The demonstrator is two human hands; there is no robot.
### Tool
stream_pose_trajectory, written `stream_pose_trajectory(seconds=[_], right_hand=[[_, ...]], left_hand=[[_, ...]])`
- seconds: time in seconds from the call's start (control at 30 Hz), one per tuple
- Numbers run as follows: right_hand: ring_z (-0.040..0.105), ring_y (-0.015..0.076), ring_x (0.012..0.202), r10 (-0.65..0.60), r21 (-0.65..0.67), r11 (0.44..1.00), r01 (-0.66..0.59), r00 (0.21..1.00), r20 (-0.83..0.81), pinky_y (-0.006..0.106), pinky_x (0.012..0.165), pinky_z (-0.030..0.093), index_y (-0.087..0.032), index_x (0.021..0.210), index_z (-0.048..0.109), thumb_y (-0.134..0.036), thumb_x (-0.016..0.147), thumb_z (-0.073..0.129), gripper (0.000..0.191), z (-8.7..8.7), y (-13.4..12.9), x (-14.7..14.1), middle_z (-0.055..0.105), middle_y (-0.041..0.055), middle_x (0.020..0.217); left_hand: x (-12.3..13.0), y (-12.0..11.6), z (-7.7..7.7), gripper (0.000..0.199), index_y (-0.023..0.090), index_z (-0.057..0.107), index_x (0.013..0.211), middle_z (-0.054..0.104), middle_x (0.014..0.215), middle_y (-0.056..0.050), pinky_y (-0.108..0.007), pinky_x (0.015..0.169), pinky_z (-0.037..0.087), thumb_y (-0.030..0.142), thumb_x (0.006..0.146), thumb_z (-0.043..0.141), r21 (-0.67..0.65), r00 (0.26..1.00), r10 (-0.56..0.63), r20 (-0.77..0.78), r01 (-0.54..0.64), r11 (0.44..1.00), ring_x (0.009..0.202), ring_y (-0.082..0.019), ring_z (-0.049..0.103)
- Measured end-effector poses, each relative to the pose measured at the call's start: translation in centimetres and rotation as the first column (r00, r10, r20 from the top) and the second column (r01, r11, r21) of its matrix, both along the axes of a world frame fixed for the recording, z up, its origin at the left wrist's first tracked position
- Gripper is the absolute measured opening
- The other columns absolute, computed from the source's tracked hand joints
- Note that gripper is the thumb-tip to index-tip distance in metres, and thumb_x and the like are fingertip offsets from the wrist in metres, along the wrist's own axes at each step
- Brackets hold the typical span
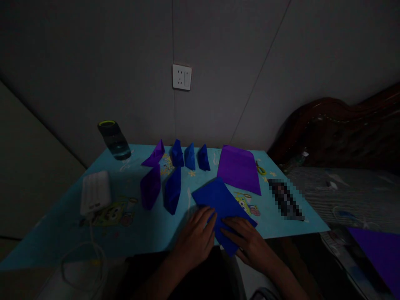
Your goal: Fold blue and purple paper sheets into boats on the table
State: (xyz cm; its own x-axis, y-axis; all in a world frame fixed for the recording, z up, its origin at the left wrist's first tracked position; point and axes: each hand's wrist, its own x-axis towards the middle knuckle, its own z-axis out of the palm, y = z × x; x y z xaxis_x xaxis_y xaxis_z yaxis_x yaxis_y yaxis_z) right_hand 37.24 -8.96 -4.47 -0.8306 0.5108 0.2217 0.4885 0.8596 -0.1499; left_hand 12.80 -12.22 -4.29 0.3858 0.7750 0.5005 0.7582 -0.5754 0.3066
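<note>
Bottle, seemingly part-filled; white wall socket.

1. Light-blue table, cartoon-printed.
2. Far left: bottle; left: white power bank.
3. Left of middle: six folded paper shapes.
4. Near middle: blue sheet.
5. Right: purple sheet, scissors, pixelated item.

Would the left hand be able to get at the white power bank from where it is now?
Probably yes: the left hand would seemingly pass over open tabletop, with nothing standing before the power bank.

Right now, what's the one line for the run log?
left hand: on blue paper | right hand: on blue paper | nearby: six folded paper boats, purple paper, bottle
</note>
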Motion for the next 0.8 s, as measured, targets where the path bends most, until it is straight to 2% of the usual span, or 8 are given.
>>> stream_pose_trajectory(seconds=[0.27, 0.4, 0.5, 0.57, 0.6, 0.67, 0.73, 0.8], right_hand=[[0.046, 0.0292, 0.135, -0.001, 0.015, 1.0, 0.0, 0.999, 0.036, 0.054, 0.108, 0.042, -0.023, 0.146, 0.046, -0.012, 0.087, 0.055, 0.061, -0.6, -0.3, 0.4, 0.049, 0.0137, 0.149], [0.048, 0.0275, 0.134, -0.002, -0.05, 0.999, 0.0, 0.999, -0.044, 0.053, 0.108, 0.042, -0.026, 0.143, 0.05, -0.012, 0.089, 0.051, 0.056, -0.6, -0.3, 0.5, 0.053, 0.0107, 0.146], [0.057, 0.0244, 0.126, -0.079, -0.138, 0.989, 0.045, 0.966, -0.248, 0.047, 0.105, 0.047, -0.025, 0.135, 0.056, -0.013, 0.093, 0.044, 0.046, 0.0, -0.4, 0.8, 0.065, 0.0088, 0.133], [0.066, 0.0256, 0.112, -0.284, -0.2, 0.955, 0.218, 0.865, -0.414, 0.043, 0.097, 0.053, -0.024, 0.123, 0.065, -0.021, 0.096, 0.045, 0.034, 0.9, -0.6, 1.1, 0.072, 0.0101, 0.118], [0.07, 0.0267, 0.103, -0.423, -0.246, 0.906, 0.345, 0.765, -0.485, 0.041, 0.09, 0.056, -0.022, 0.115, 0.068, -0.027, 0.096, 0.047, 0.028, 1.6, -0.6, 1.3, 0.075, 0.0109, 0.109], [0.072, 0.0267, 0.083, -0.655, -0.38, 0.743, 0.551, 0.479, -0.584, 0.036, 0.072, 0.059, -0.02, 0.1, 0.071, -0.04, 0.094, 0.053, 0.028, 3.2, -0.5, 1.6, 0.076, 0.0106, 0.089], [0.069, 0.0244, 0.073, -0.761, -0.531, 0.611, 0.587, 0.25, -0.599, 0.032, 0.062, 0.057, -0.017, 0.096, 0.069, -0.051, 0.091, 0.056, 0.037, 4.9, 0.2, 1.6, 0.074, 0.009, 0.081], [0.068, 0.023, 0.074, -0.807, -0.649, 0.576, 0.497, 0.218, -0.549, 0.031, 0.063, 0.056, -0.016, 0.103, 0.068, -0.056, 0.089, 0.057, 0.044, 6.1, 1.3, 1.4, 0.074, 0.0092, 0.086]], left_hand=[[-0.1, 0.4, -0.6, 0.042, 0.012, 0.056, 0.134, 0.054, 0.145, -0.013, -0.047, 0.113, 0.041, 0.026, 0.095, 0.049, -0.207, 0.994, 0.011, -0.107, -0.034, 0.978, 0.139, -0.028, 0.043], [-0.2, 0.5, -0.5, 0.039, 0.013, 0.058, 0.132, 0.056, 0.143, -0.013, -0.047, 0.113, 0.041, 0.022, 0.095, 0.049, -0.203, 0.997, 0.001, -0.081, -0.017, 0.979, 0.137, -0.028, 0.046], [-0.2, 0.3, -0.5, 0.044, 0.013, 0.051, 0.138, 0.051, 0.147, -0.015, -0.046, 0.111, 0.044, 0.016, 0.094, 0.048, -0.095, 0.999, 0.027, -0.023, -0.029, 0.995, 0.138, -0.028, 0.045], [-0.2, -0.1, -0.1, 0.05, 0.013, 0.044, 0.143, 0.046, 0.15, -0.018, -0.046, 0.111, 0.045, 0.012, 0.093, 0.049, 0.083, 0.999, 0.024, 0.046, -0.028, 0.996, 0.141, -0.028, 0.04], [-0.1, -0.3, 0.3, 0.052, 0.013, 0.043, 0.143, 0.047, 0.149, -0.017, -0.047, 0.111, 0.044, 0.01, 0.091, 0.05, 0.188, 0.997, 0.007, 0.076, -0.022, 0.982, 0.143, -0.028, 0.038], [0.1, -0.8, 1.4, 0.051, 0.015, 0.046, 0.141, 0.054, 0.144, -0.014, -0.046, 0.112, 0.042, 0.009, 0.09, 0.052, 0.368, 0.994, -0.048, 0.103, 0.006, 0.93, 0.143, -0.027, 0.037], [0.6, -1.1, 2.8, 0.045, 0.015, 0.051, 0.136, 0.06, 0.138, -0.011, -0.043, 0.114, 0.04, 0.011, 0.091, 0.051, 0.445, 0.992, -0.097, 0.078, 0.053, 0.894, 0.143, -0.025, 0.038], [1.4, -1.1, 4.1, 0.041, 0.011, 0.055, 0.133, 0.061, 0.137, -0.011, -0.042, 0.116, 0.038, 0.013, 0.092, 0.049, 0.407, 0.993, -0.12, 0.017, 0.103, 0.907, 0.141, -0.025, 0.04]])
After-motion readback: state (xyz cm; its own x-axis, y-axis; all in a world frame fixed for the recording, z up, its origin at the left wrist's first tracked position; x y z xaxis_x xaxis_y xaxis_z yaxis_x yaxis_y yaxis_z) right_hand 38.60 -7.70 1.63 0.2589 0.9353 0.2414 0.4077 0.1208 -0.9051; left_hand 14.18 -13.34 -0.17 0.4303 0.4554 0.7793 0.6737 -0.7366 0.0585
